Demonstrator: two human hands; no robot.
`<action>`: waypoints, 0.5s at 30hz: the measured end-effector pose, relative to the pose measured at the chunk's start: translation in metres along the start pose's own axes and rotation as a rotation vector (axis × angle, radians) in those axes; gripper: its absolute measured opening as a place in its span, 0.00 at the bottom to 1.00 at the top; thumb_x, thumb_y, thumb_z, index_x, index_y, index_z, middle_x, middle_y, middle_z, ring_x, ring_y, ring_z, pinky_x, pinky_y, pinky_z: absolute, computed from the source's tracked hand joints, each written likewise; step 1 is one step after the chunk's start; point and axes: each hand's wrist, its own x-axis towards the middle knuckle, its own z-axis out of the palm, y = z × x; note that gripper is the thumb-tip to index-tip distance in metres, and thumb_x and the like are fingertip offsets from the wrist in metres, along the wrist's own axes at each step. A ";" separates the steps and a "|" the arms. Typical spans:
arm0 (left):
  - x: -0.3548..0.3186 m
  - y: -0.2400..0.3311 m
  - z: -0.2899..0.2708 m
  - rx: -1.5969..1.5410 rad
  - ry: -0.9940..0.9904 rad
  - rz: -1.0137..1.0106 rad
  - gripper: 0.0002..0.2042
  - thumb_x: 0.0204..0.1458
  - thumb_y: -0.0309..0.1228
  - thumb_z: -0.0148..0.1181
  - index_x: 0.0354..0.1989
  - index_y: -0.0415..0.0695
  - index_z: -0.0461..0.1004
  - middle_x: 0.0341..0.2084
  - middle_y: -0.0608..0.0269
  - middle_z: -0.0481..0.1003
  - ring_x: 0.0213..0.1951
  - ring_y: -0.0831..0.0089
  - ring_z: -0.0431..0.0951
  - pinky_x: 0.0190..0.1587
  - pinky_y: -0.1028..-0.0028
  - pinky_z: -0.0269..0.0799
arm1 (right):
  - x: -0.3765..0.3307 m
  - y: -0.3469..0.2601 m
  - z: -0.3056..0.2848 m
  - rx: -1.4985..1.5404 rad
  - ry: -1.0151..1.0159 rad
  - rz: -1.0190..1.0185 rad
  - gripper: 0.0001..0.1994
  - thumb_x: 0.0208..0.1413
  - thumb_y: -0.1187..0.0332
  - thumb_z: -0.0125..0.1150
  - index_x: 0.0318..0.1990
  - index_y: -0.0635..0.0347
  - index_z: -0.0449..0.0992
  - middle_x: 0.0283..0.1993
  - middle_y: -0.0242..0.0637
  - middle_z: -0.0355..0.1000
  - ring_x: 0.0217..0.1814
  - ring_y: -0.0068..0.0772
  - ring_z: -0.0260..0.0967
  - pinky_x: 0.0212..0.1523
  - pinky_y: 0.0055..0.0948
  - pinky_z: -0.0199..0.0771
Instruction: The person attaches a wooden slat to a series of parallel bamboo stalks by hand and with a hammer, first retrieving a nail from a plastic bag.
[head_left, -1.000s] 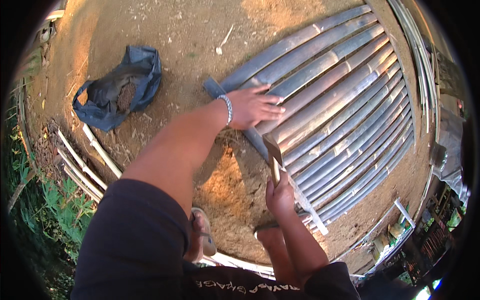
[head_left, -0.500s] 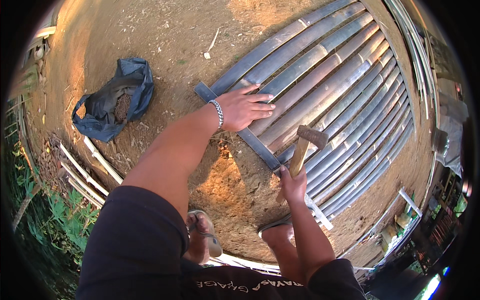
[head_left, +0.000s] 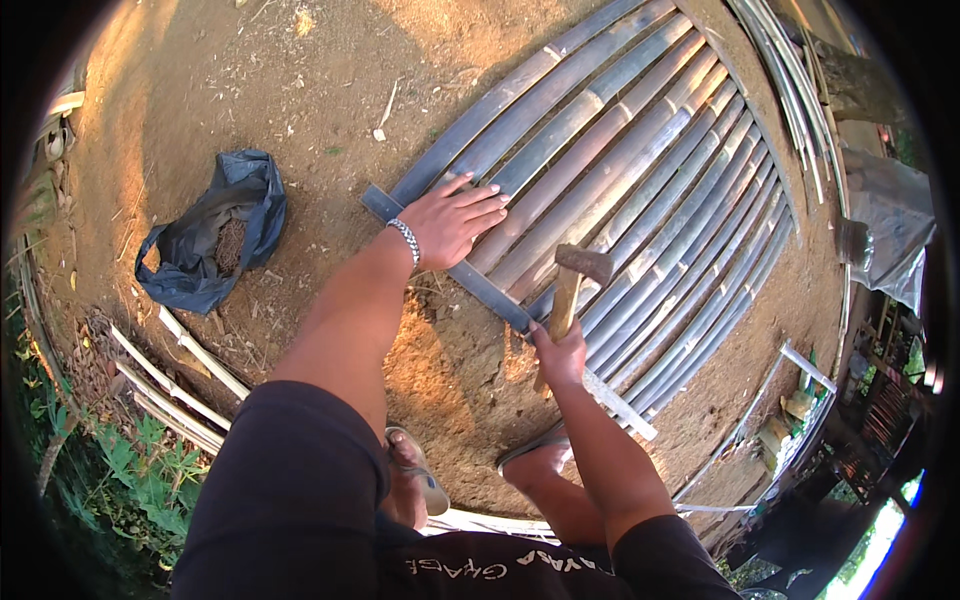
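Black cloth of your shirt (head_left: 475, 570) is nearest, and your sandals (head_left: 437, 495) stand just beyond it on bare soil (head_left: 440, 390). Your right grip (head_left: 562, 352) is wrapped round a hammer (head_left: 568, 292), by its wooden handle, with the head up over the bamboo slats (head_left: 605, 190); how high above them, you cannot tell from this angle. Your left grip (head_left: 455, 222), a braided bracelet (head_left: 405, 240) at its wrist, lies wide, palm down and fingers spread, across the slats' near ends; what is under the palm is hidden. A dark crosspiece (head_left: 490, 295) runs along those ends, and the slats stretch away from you, side by side. Off to your left lie pale poles (head_left: 203, 352), and past them an open dark plastic bag (head_left: 265, 205) holds small brown bits (head_left: 230, 245). More poles (head_left: 780, 80) lie beyond the slats' far ends.
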 end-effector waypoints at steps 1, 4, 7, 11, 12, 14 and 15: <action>0.000 0.001 -0.002 0.004 0.012 -0.013 0.29 0.58 0.34 0.51 0.71 0.47 0.62 0.74 0.66 0.58 0.76 0.71 0.52 0.79 0.55 0.36 | -0.001 0.000 -0.001 0.000 -0.019 -0.030 0.30 0.53 0.54 0.72 0.56 0.67 0.72 0.43 0.56 0.79 0.46 0.52 0.80 0.50 0.45 0.76; -0.003 0.002 -0.003 0.006 0.028 -0.066 0.29 0.58 0.34 0.51 0.71 0.46 0.62 0.74 0.65 0.56 0.76 0.70 0.51 0.79 0.55 0.36 | -0.008 -0.012 -0.009 -0.059 -0.091 -0.156 0.26 0.56 0.55 0.70 0.53 0.67 0.72 0.41 0.59 0.78 0.45 0.56 0.79 0.47 0.47 0.76; 0.002 0.007 -0.004 0.045 0.058 -0.140 0.29 0.58 0.35 0.50 0.71 0.47 0.62 0.75 0.66 0.56 0.76 0.71 0.50 0.79 0.54 0.35 | -0.001 0.003 -0.008 -0.103 -0.080 -0.311 0.24 0.57 0.55 0.69 0.50 0.67 0.73 0.38 0.60 0.78 0.43 0.61 0.78 0.44 0.48 0.76; 0.007 0.014 -0.002 0.129 0.098 -0.291 0.27 0.62 0.37 0.48 0.71 0.48 0.62 0.75 0.66 0.54 0.77 0.68 0.48 0.78 0.50 0.33 | 0.002 0.004 -0.013 -0.086 -0.064 -0.378 0.23 0.58 0.54 0.68 0.48 0.66 0.72 0.36 0.61 0.77 0.43 0.65 0.77 0.43 0.50 0.76; 0.006 0.017 0.000 0.150 0.099 -0.356 0.27 0.63 0.37 0.47 0.71 0.48 0.62 0.75 0.65 0.54 0.77 0.68 0.47 0.78 0.49 0.32 | 0.002 0.004 -0.011 -0.096 -0.057 -0.357 0.23 0.59 0.55 0.67 0.48 0.66 0.72 0.37 0.62 0.77 0.43 0.66 0.77 0.43 0.52 0.75; 0.003 0.023 -0.001 0.200 0.109 -0.511 0.27 0.66 0.41 0.46 0.72 0.47 0.59 0.76 0.63 0.51 0.78 0.65 0.44 0.77 0.47 0.31 | 0.006 0.003 -0.008 -0.122 -0.040 -0.391 0.23 0.59 0.54 0.67 0.49 0.66 0.72 0.37 0.62 0.77 0.43 0.67 0.77 0.44 0.53 0.75; -0.003 0.031 -0.004 0.176 0.122 -0.597 0.27 0.66 0.42 0.46 0.73 0.47 0.59 0.76 0.62 0.51 0.78 0.64 0.43 0.77 0.47 0.31 | 0.002 -0.001 -0.006 -0.130 -0.045 -0.404 0.23 0.59 0.54 0.66 0.49 0.66 0.71 0.37 0.62 0.77 0.43 0.67 0.76 0.44 0.54 0.75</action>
